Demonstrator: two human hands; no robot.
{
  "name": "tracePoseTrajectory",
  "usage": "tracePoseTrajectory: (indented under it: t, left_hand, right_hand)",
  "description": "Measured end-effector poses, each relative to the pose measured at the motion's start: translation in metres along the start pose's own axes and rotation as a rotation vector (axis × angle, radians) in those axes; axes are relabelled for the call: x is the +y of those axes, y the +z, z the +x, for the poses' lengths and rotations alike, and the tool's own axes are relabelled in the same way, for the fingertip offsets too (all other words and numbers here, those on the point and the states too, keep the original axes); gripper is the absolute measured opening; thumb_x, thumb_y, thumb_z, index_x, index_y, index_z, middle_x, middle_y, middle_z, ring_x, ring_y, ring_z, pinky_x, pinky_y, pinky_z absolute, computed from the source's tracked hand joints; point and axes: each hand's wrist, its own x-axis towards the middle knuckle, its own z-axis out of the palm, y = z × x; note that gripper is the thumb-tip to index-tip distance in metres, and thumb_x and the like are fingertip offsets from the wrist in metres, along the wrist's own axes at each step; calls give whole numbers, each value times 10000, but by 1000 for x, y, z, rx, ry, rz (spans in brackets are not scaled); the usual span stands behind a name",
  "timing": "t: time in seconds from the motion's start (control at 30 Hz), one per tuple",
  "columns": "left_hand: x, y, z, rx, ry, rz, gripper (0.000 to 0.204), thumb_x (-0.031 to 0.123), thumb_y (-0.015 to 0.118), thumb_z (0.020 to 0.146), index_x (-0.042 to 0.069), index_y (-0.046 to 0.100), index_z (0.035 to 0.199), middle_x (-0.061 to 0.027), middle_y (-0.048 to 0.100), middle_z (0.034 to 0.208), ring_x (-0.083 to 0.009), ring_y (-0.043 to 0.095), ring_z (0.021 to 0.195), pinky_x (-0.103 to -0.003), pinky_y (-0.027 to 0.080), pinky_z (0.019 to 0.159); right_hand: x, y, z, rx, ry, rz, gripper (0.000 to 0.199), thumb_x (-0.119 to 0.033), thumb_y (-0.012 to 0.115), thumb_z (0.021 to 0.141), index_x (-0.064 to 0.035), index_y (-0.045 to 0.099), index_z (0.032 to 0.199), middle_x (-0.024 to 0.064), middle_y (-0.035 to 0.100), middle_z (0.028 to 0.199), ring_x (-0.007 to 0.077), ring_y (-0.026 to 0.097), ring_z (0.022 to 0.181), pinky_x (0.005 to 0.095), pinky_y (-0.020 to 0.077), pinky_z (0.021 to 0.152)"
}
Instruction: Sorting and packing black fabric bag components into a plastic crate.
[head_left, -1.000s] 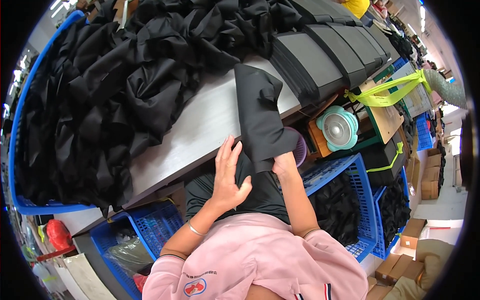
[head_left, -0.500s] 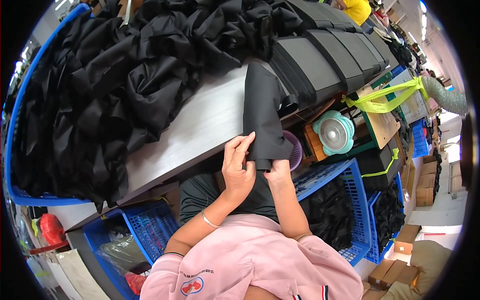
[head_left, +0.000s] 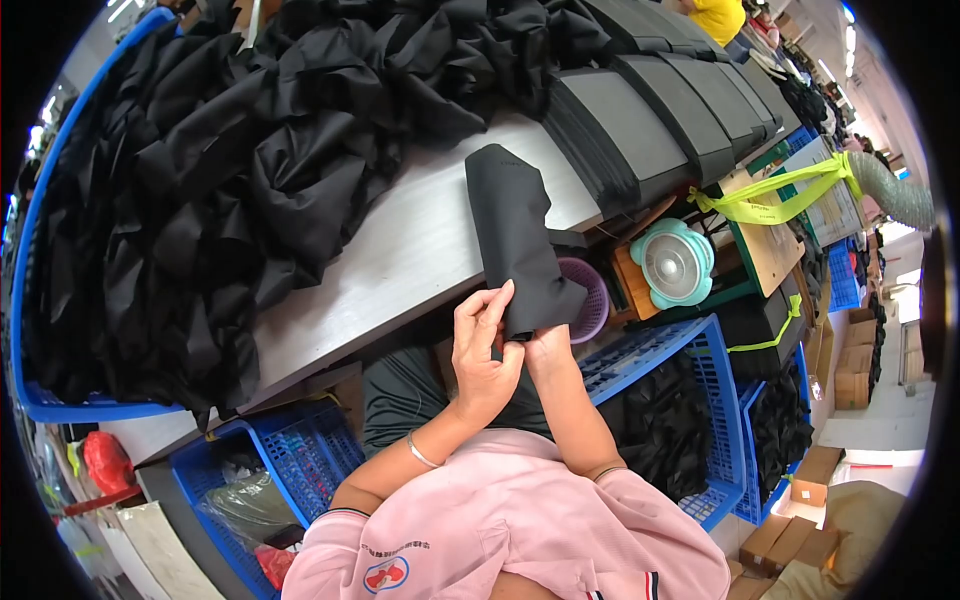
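Note:
A black fabric piece (head_left: 510, 225) hangs in front of me, its far part over the light table top (head_left: 400, 265) and its near end in my hands. My left hand (head_left: 484, 350) pinches the near left edge, fingers lying along the cloth and thumb below. At the near right corner my right hand (head_left: 549, 350) grips the same fabric; its fingers are mostly hidden beneath. The near edge looks folded or rolled between both hands. A narrow black strip (head_left: 567, 239) sticks out from the piece's right side.
Loose black fabric (head_left: 200, 220) heaps in a blue crate (head_left: 45, 200) on the left. Neat black stacks (head_left: 635, 125) line the far right. Below are a purple basket (head_left: 590, 300), a teal fan (head_left: 675, 262) and a blue crate (head_left: 720, 420) of black cloth.
The fabric's far end has swung left and drawn nearer. My hands have come closer together at its near edge, the right one moving slightly left.

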Motion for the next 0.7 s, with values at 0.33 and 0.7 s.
tracePoseTrajectory:
  t: [0.33,0.7]
  left_hand:
    - [-24,-21,-7,-86,-141,-177,578,-48,576,876,10,487,1444,-200,515,1416,-174,638,1020,-284,543,792]
    - [-94,-20,-8,127,-626,-562,341,54,434,1005,-20,613,1286,-20,670,1000,-64,590,769,-250,527,657]
  right_hand:
    - [18,-15,6,148,-423,-916,393,-159,618,965,-7,535,1318,121,626,1223,255,624,1081,385,513,956]
    - [13,4,20,-252,-467,-2064,445,10,542,812,95,530,1248,271,531,1219,410,480,1212,452,405,1046]
